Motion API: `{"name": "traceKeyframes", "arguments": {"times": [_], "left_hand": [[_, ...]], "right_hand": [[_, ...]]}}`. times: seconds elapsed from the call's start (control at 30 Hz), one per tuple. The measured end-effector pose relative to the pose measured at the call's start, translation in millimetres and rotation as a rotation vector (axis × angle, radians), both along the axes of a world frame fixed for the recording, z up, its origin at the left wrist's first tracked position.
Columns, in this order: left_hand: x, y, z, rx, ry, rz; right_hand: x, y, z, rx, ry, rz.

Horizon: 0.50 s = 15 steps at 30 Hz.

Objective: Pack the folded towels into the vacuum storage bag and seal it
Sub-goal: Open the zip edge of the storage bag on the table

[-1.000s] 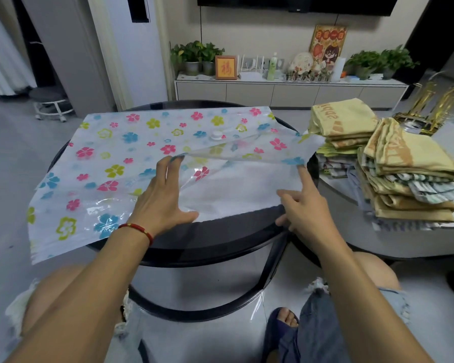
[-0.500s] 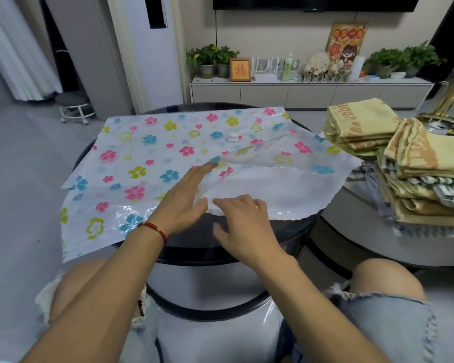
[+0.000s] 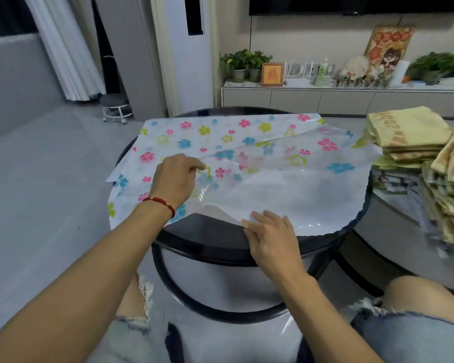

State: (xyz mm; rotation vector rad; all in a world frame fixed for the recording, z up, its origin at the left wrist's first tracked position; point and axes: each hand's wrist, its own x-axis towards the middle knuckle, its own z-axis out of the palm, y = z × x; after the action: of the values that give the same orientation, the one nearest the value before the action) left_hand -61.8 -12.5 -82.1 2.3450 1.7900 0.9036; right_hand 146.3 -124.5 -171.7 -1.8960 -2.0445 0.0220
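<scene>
Your left hand (the one with the red bracelet) pinches the flowered top sheet of the storage bag between curled fingers and thumb, lifting it off the clear bottom layer. Your right hand lies with fingers fairly straight on the bag's near edge, pressing it to the round black table where the bag is spread flat. The folded towels sit in stacks on the neighbouring table to the right, just beside the bag's open end.
</scene>
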Motion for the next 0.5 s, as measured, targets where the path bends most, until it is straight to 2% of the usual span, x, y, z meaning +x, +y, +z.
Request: {"name": "traceKeyframes", "arguments": {"times": [0.07,0.13,0.2,0.27,0.4,0.5], "left_hand": [[0,-4,3,-0.106,-0.151,-0.074],[0,-15,1,-0.201,-0.167,-0.221],[-2,-26,-6,-0.243,-0.088,-0.327],[-7,-34,-16,-0.274,0.004,-0.348],[-17,-51,-35,-0.160,0.280,-0.343],[-23,-40,-32,-0.121,0.300,-0.273]], "right_hand": [[-11,2,10,-0.011,0.010,-0.032],[-30,9,22,-0.008,0.045,0.020],[-50,18,31,-0.006,0.082,0.105],[-61,22,34,-0.013,0.064,0.141],[-59,20,24,0.018,0.078,0.152],[-58,10,15,0.054,0.120,0.154]]}}
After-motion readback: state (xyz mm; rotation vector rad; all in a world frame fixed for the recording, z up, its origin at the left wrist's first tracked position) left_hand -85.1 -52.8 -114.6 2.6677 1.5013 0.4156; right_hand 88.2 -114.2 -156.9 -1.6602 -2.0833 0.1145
